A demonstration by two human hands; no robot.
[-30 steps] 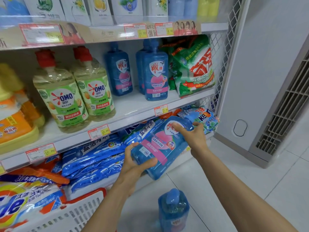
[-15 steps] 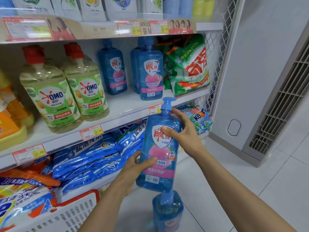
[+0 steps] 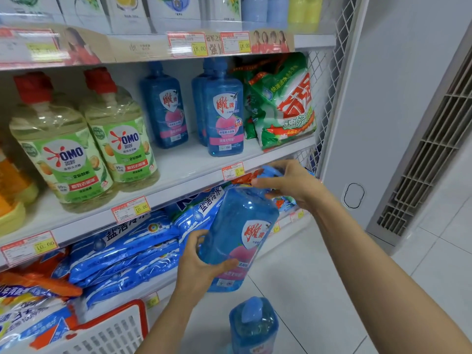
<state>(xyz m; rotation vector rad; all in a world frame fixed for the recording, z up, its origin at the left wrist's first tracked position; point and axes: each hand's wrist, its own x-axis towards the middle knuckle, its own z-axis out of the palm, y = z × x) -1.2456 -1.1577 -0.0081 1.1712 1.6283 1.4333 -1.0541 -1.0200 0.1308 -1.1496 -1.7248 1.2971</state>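
Far left, two OMO bottles point(image 3: 61, 149) are standing side by side on the middle shelf point(image 3: 189, 169), red caps up. Under them, blue bags point(image 3: 122, 246) are lying stacked on the lower shelf. A red-rimmed white basket point(image 3: 112, 328) is sitting at the bottom left corner, partly cut off.

Centre: the left hand point(image 3: 201, 272) is gripping the lower part of the blue bottle point(image 3: 237, 233), with the thumb lying across the front by the pink label and the fingers wrapping behind. The bottle is being held in the air in front of the lower shelf, just under the middle shelf's edge. It is tilting, top leaning up and right.

The right hand point(image 3: 291, 185) is curling round the bottle's top and covering the pump.

Matching shelf bottles point(image 3: 223, 111) are standing upright above, with a green bag point(image 3: 283, 103) leaning just beside them on the right. A second bottle point(image 3: 252, 325) is standing on the floor point(image 3: 319, 290) below the held one, apart from it.
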